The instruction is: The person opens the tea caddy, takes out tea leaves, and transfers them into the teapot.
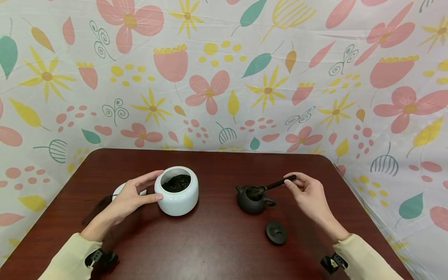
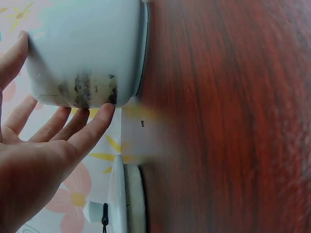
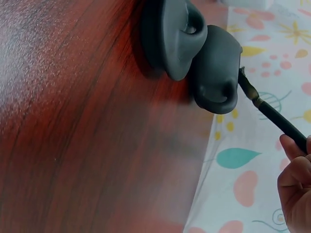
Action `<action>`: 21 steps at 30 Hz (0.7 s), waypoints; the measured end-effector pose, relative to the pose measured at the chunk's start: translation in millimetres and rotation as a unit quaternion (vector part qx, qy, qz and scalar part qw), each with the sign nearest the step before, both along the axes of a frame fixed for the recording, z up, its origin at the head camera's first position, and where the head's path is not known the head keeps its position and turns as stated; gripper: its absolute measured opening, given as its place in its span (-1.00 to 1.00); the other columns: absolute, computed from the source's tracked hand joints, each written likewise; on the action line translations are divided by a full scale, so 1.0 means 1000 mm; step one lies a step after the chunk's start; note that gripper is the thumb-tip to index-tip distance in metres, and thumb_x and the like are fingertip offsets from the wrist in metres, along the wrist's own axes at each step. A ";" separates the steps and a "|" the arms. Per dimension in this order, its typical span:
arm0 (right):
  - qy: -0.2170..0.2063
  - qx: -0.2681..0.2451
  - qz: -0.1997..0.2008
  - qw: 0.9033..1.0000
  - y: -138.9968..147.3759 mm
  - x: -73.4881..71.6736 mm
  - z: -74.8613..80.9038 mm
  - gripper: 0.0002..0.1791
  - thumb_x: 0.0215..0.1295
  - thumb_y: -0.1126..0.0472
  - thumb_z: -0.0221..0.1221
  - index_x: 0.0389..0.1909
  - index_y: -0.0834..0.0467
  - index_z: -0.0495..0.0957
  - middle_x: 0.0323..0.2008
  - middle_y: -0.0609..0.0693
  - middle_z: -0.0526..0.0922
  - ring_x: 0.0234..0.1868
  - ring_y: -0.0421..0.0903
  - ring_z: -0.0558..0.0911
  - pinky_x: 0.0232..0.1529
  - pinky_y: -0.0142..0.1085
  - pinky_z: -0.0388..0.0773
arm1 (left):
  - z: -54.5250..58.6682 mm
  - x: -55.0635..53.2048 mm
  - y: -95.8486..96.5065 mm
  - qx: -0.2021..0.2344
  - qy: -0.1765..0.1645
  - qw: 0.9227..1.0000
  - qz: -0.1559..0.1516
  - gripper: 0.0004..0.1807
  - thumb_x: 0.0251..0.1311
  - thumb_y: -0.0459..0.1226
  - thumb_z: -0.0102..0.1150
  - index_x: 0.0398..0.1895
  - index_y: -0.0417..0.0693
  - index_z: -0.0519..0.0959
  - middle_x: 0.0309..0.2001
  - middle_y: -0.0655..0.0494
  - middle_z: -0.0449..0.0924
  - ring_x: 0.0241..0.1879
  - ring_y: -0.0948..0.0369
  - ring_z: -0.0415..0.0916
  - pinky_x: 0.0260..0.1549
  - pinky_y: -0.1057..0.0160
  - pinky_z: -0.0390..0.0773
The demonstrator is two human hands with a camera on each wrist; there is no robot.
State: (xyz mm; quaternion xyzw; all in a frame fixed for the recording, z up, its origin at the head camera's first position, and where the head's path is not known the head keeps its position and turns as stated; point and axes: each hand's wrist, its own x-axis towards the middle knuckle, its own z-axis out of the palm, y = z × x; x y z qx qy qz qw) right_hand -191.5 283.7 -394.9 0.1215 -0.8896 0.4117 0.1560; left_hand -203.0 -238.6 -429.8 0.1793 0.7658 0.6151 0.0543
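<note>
A white ceramic jar (image 1: 177,204) stands on the table with dark tea leaves (image 1: 177,182) inside. My left hand (image 1: 131,196) rests against its left side, fingers and thumb spread and fairly straight; in the left wrist view the fingertips touch the jar's wall (image 2: 92,43). My right hand (image 1: 308,193) pinches the dark handle of a small tea scoop (image 1: 276,183). The scoop's head, with leaves on it, lies at the mouth of a black teapot (image 1: 250,205), and dark leaves show in the opening. In the right wrist view, the scoop (image 3: 277,118) slants to the teapot (image 3: 216,63).
The teapot's round black lid (image 1: 276,232) lies on the table in front of the pot. A white jar lid (image 2: 116,194) with a dark tassel (image 1: 96,210) lies behind my left hand. A flower-patterned cloth (image 1: 210,77) hangs beyond the brown table (image 1: 189,249).
</note>
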 end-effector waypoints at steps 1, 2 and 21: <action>0.006 0.004 0.000 1.000 -0.001 0.000 0.000 -0.85 0.59 0.20 0.22 0.02 0.15 0.67 -0.66 -0.13 0.58 -0.80 -0.25 0.08 -0.78 -0.28 0.05 | 0.000 0.000 0.000 0.001 0.000 1.000 -0.001 -0.20 0.29 -0.34 0.47 0.58 -0.03 0.37 0.45 -0.13 0.44 0.40 -0.20 0.38 0.10 0.29 0.55; 0.011 0.008 -0.001 1.000 -0.001 0.000 0.001 -0.86 0.59 0.20 0.22 0.02 0.13 0.67 -0.66 -0.14 0.58 -0.80 -0.26 0.08 -0.78 -0.29 0.05 | 0.000 0.000 0.000 0.003 0.001 1.000 -0.001 -0.20 0.29 -0.35 0.47 0.58 -0.04 0.37 0.45 -0.14 0.44 0.40 -0.21 0.38 0.09 0.29 0.56; 0.049 0.028 0.009 0.998 -0.005 0.005 0.010 -0.86 0.55 0.26 0.25 0.02 0.01 0.68 -0.47 -0.17 0.72 -0.78 -0.25 0.19 -0.77 -0.33 0.14 | 0.000 0.000 0.001 0.001 0.009 1.000 0.000 -0.23 0.30 -0.36 0.46 0.57 -0.07 0.39 0.42 -0.20 0.45 0.36 -0.19 0.43 0.09 0.31 0.54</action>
